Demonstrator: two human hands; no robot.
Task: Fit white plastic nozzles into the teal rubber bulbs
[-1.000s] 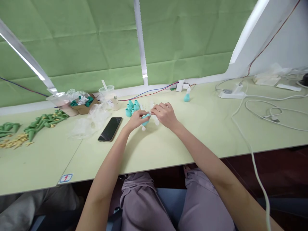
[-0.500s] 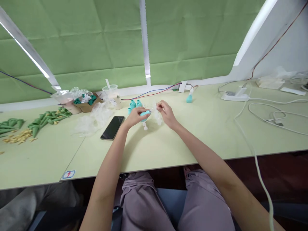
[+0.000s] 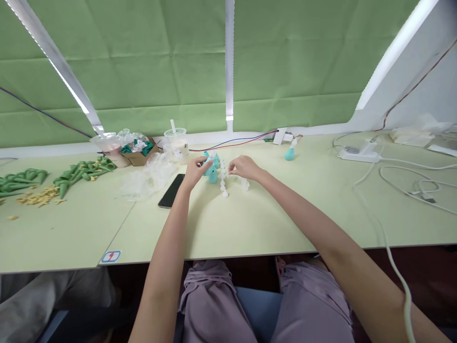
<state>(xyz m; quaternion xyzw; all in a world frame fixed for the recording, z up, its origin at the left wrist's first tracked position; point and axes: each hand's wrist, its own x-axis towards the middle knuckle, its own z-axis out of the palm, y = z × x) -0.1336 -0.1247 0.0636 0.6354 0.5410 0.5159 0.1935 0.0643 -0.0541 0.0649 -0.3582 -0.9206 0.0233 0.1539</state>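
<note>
My left hand (image 3: pixel 195 172) is closed, thumb and fingers on a small teal bulb-shaped piece (image 3: pixel 207 167) with a whitish tip. More teal pieces (image 3: pixel 213 176) stand close against its fingertips, partly hidden by the hand. A row of small white pieces (image 3: pixel 223 183) lies on the table between my two hands. My right hand (image 3: pixel 245 167) hovers just right of that row, its thumb and index finger pinched together; anything between them is too small to make out. Under the right hand lie further white pieces (image 3: pixel 245 184), partly covered.
A phone (image 3: pixel 172 191) lies left of my left hand, beside crumpled clear plastic (image 3: pixel 148 178). Behind stand a drink cup (image 3: pixel 177 142) and a cardboard box (image 3: pixel 141 156). Green cone-shaped pieces (image 3: pixel 76 175) lie far left. One teal bulb (image 3: pixel 289 154) stands apart; a power strip (image 3: pixel 359 155) and cables lie right.
My left hand has brought the teal piece back left to the group of teal pieces. My right hand has lowered beside the white row. The view has turned slightly left.
</note>
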